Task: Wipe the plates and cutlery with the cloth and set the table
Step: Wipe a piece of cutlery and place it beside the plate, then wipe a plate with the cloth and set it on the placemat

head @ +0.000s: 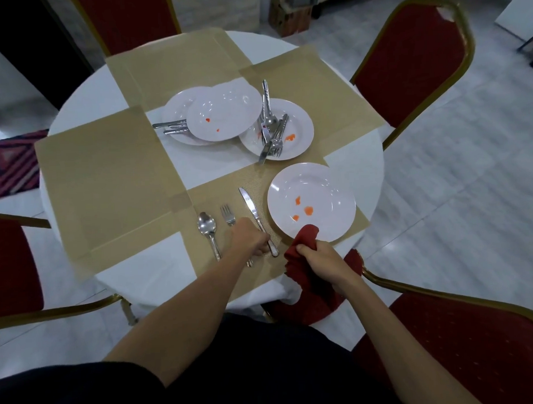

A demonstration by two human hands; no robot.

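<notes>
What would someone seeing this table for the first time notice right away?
The red cloth stands out, bunched in the right hand at the near right, beside a white plate smeared with orange. Mid-table, three more plates overlap, cutlery heaped on one, while the left hand grips a knife on the near mat.

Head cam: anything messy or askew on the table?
Yes. Orange smears on the near plate, the top plate and the right plate. The top plate lies skewed over another, cutlery handles poking out beneath. A tangled cutlery heap sits on the right plate, one knife tip overhanging its rim.
</notes>
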